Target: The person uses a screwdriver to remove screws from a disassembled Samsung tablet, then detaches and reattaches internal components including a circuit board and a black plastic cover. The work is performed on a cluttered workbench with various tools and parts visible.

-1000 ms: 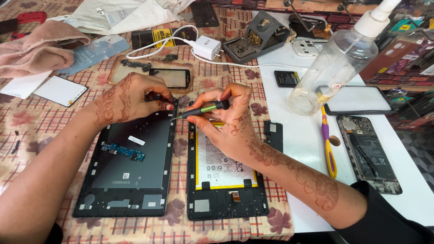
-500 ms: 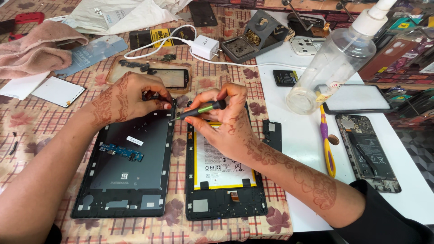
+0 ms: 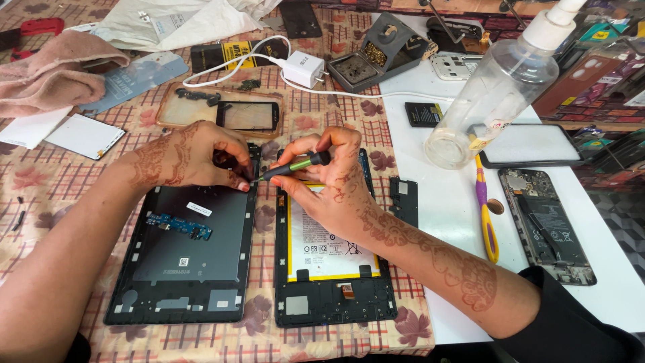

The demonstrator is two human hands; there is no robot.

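Note:
Two opened tablet halves lie side by side on the patterned cloth. The left one is a dark frame with a small blue circuit strip. The right one carries a white and yellow battery. My right hand grips a green-handled screwdriver, its tip pointing left at the top right corner of the left frame. My left hand rests on that same corner, fingertips pinched beside the screwdriver tip.
A clear spray bottle stands on the white mat at right, by a toothbrush, an opened phone and a small black part. A charger, a soldering stand and a pink cloth lie behind.
The screwdriver and both hands stay at the frame's top corner. Only slight shifts of the fingers show.

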